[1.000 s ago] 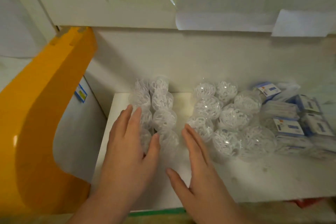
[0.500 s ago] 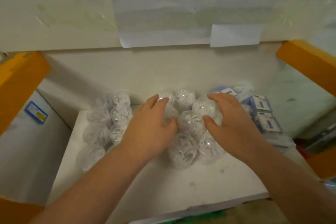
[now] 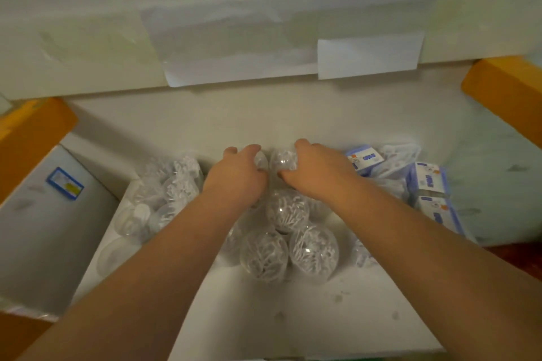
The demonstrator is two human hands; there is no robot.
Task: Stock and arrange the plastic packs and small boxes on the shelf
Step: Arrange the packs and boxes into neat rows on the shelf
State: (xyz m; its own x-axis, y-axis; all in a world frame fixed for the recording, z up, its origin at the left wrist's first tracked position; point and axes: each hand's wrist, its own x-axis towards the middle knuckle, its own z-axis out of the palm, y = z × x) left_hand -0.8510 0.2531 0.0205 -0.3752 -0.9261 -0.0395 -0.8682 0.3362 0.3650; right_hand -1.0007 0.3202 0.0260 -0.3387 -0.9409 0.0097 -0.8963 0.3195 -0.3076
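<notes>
Obs.: person reaches deep into a white shelf [image 3: 308, 311], both forearms extended toward the back wall.

Left hand [image 3: 237, 176]: fingers curled over a clear round plastic pack [image 3: 262, 160] in the rear row; grip clamped on it from above. Right hand [image 3: 315, 168]: fingers curled over the neighbouring rear pack [image 3: 283, 159], thumb at its near side; grip likewise clamped. The two held packs sit side by side, touching or nearly so.

Stock position: middle cluster of round packs [image 3: 289, 239], filled with white pieces, lies between the forearms, just in front of the hands. A second cluster of round packs [image 3: 170, 190] stands left of the left forearm. Small blue-and-white boxes [image 3: 428, 182], with flat clear packs among them, are bunched at the right end, just beside the right wrist.

Judgement: gripping the rearmost pair from above looks intended to push or seat them against the back wall, so the cluster packs tight and the front of the shelf stays free. Round packs will likely roll if released unevenly.

Orange uprights [image 3: 504, 88] flank the bay; taped paper sheets [image 3: 368, 57] hang from the board above.
</notes>
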